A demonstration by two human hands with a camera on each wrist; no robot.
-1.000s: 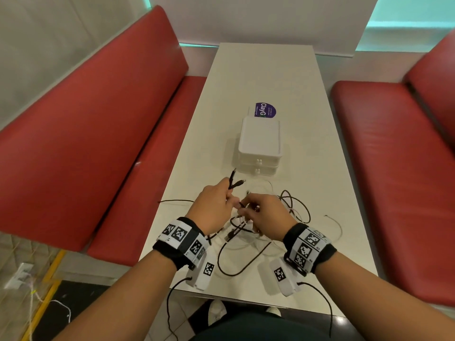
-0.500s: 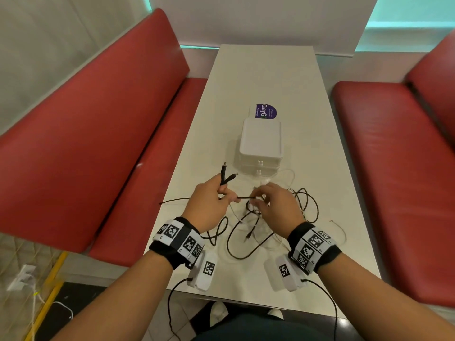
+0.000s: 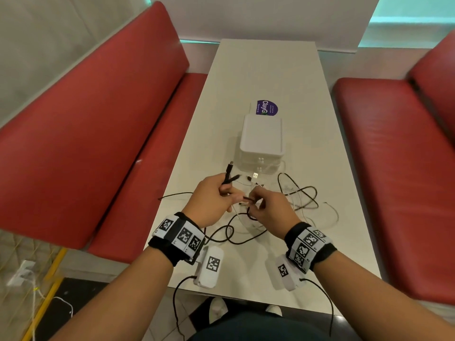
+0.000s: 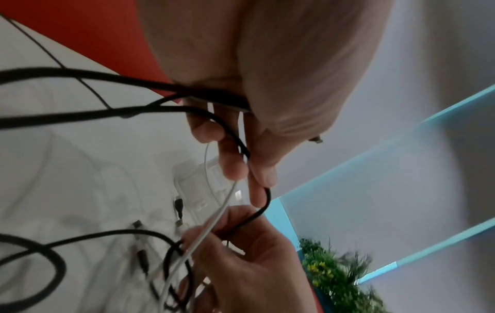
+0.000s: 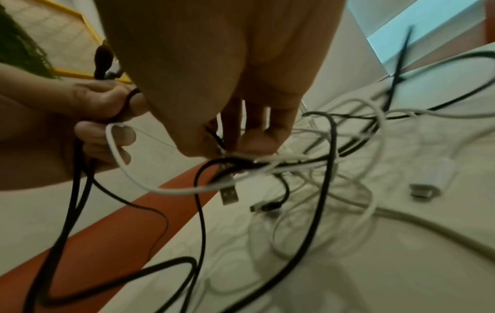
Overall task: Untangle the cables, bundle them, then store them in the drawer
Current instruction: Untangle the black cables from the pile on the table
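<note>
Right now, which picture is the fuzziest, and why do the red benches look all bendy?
Right wrist view: fuzziest, the white cables smear on the table. Left wrist view: black cables near the lens are soft. Head view: sharp, but the wide lens bows the red bench and table edges.

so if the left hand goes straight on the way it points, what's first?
Likely the white drawer box: the left hand, gripping black cable ends, points roughly that way. Depth and exact line unclear.

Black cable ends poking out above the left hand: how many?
2: one cable end points up, another angles right, above the left hand. More may hide inside.
</note>
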